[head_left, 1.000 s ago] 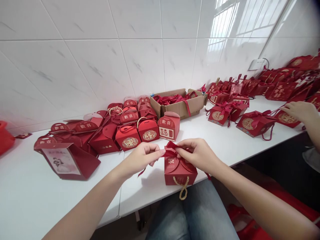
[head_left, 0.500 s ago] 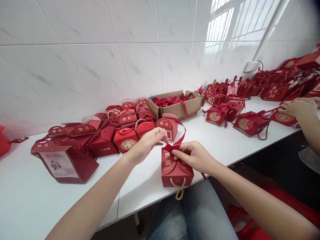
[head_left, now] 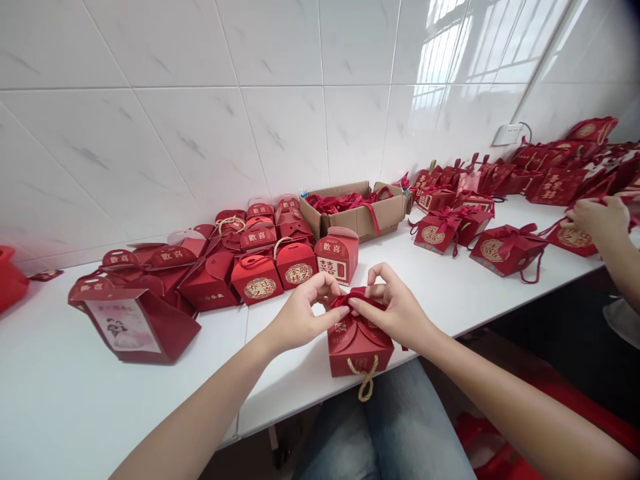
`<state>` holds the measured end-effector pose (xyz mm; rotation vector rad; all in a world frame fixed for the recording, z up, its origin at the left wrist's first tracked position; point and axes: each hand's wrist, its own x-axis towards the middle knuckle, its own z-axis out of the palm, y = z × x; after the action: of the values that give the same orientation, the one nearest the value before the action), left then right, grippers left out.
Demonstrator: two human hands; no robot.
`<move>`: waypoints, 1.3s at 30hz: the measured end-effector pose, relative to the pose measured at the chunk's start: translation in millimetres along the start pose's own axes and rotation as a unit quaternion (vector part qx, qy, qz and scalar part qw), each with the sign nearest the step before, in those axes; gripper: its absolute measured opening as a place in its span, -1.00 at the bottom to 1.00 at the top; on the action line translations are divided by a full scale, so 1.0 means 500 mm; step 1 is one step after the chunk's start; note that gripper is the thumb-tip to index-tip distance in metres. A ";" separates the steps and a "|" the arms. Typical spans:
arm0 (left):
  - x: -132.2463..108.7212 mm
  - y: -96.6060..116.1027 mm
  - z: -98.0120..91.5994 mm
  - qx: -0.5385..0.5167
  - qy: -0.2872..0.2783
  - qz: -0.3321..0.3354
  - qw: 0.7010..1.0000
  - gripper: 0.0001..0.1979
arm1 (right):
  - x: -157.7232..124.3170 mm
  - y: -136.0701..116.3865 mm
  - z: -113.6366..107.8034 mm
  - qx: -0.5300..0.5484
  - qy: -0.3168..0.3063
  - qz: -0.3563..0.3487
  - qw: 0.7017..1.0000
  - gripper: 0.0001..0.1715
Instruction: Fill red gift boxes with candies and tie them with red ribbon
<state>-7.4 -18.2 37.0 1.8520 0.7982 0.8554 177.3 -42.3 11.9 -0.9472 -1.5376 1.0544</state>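
My left fingers (head_left: 326, 323) and right fingers (head_left: 369, 311) pinch the red ribbon (head_left: 357, 293) atop the red gift box (head_left: 341, 347), which rests at the near edge of the desk (head_left: 283, 383), gold cord (head_left: 369, 377) hanging outward.

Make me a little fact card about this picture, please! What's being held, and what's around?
Left grip: fingers at the red ribbon
Right grip: fingers at the same ribbon
Gift box: red, upright, rope handle on its near side
Behind: cardboard carton of ribbons
Surface: white table
Far right: another person's hand
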 end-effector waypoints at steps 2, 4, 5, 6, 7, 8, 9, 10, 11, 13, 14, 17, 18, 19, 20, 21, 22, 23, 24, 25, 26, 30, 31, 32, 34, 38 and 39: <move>0.001 0.001 0.006 0.011 0.024 0.003 1.000 -0.84 | 0.000 0.000 -0.001 -0.043 -0.004 -0.024 0.999 -0.75; 0.002 0.001 0.012 0.018 0.041 0.004 0.999 -0.88 | -0.001 0.001 -0.003 -0.104 0.010 -0.065 0.992 -0.84; 0.002 0.001 0.014 0.021 0.048 0.004 0.999 -0.89 | -0.002 0.001 -0.004 -0.137 0.021 -0.089 0.986 -0.88; 0.001 0.000 0.016 0.023 0.055 0.006 0.998 -0.90 | -0.002 0.002 -0.005 -0.168 0.030 -0.113 0.979 -0.90; 0.000 -0.002 0.017 0.026 0.063 0.009 0.998 -0.91 | -0.003 0.002 -0.007 -0.196 0.036 -0.137 0.970 -0.90; -0.001 -0.003 0.018 0.030 0.074 0.013 0.997 -0.92 | -0.003 0.003 -0.010 -0.219 0.034 -0.157 0.962 -0.89; -0.002 -0.005 0.019 0.036 0.085 0.017 0.996 -0.92 | -0.004 0.003 -0.012 -0.238 0.029 -0.174 0.955 -0.89; -0.003 -0.006 0.020 0.044 0.097 0.023 0.994 -0.91 | -0.004 0.004 -0.015 -0.254 0.023 -0.190 0.948 -0.88; -0.004 -0.007 0.021 0.052 0.108 0.029 0.992 -0.91 | -0.004 0.005 -0.017 -0.268 0.018 -0.206 0.941 -0.87; -0.006 -0.008 0.024 0.066 0.121 0.041 0.990 -0.91 | -0.005 0.007 -0.019 -0.296 0.025 -0.236 0.925 -0.86; -0.006 -0.008 0.026 0.070 0.122 0.048 0.989 -0.91 | -0.005 0.008 -0.020 -0.307 0.033 -0.248 0.918 -0.84; -0.005 -0.007 0.029 0.079 0.119 0.062 0.988 -0.91 | -0.007 0.007 -0.019 -0.316 0.037 -0.257 0.912 -0.77; -0.005 -0.007 0.029 0.084 0.119 0.066 0.987 -0.90 | -0.008 0.005 -0.017 -0.310 0.029 -0.243 0.918 -0.77; -0.005 -0.008 0.029 0.090 0.120 0.069 0.986 -0.90 | -0.009 0.003 -0.016 -0.301 0.020 -0.221 0.927 -0.78; -0.005 -0.009 0.028 0.099 0.121 0.072 0.985 -0.90 | -0.009 0.000 -0.015 -0.290 0.011 -0.192 0.938 -0.79; -0.004 -0.011 0.027 0.112 0.124 0.077 0.983 -0.89 | -0.009 -0.004 -0.014 -0.275 0.006 -0.159 0.948 -0.81; -0.004 -0.014 0.027 0.129 0.128 0.085 0.980 -0.89 | -0.008 -0.007 -0.013 -0.253 0.003 -0.124 0.960 -0.83; -0.004 -0.018 0.026 0.149 0.132 0.096 0.975 -0.88 | -0.005 -0.010 -0.013 -0.220 0.000 -0.089 0.971 -0.85; -0.003 -0.023 0.026 0.172 0.137 0.111 0.969 -0.87 | -0.002 -0.013 -0.014 -0.175 -0.005 -0.050 0.983 -0.87; -0.002 -0.029 0.027 0.195 0.139 0.127 0.962 -0.86 | 0.002 -0.015 -0.016 -0.119 -0.016 -0.006 0.993 -0.89; -0.001 -0.035 0.029 0.219 0.142 0.145 0.954 -0.85 | 0.006 -0.017 -0.018 -0.058 -0.032 0.045 0.997 -0.88; 0.008 -0.055 0.040 0.275 0.157 0.198 0.928 -0.80 | 0.020 -0.021 -0.025 0.123 -0.083 0.194 0.970 -0.69; 0.010 -0.056 0.042 0.273 0.167 0.193 0.927 -0.78 | 0.022 -0.022 -0.025 0.139 -0.081 0.199 0.967 -0.66; 0.011 -0.055 0.044 0.266 0.184 0.181 0.929 -0.78 | 0.022 -0.023 -0.023 0.146 -0.073 0.197 0.967 -0.63; 0.009 -0.046 0.046 0.250 0.222 0.151 0.930 -0.84 | 0.022 -0.024 -0.018 0.138 -0.053 0.190 0.971 -0.62; -0.008 -0.018 0.047 0.239 0.162 0.131 0.948 -0.97 | 0.020 -0.024 -0.006 0.114 -0.027 0.176 0.978 -0.63; -0.011 -0.013 0.048 0.237 0.137 0.129 0.953 -0.98 | 0.019 -0.023 -0.005 0.117 -0.023 0.174 0.977 -0.63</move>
<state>8.0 -31.3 22.0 2.3291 1.0150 1.1811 177.2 -36.8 26.0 -1.0543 -1.2746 1.4802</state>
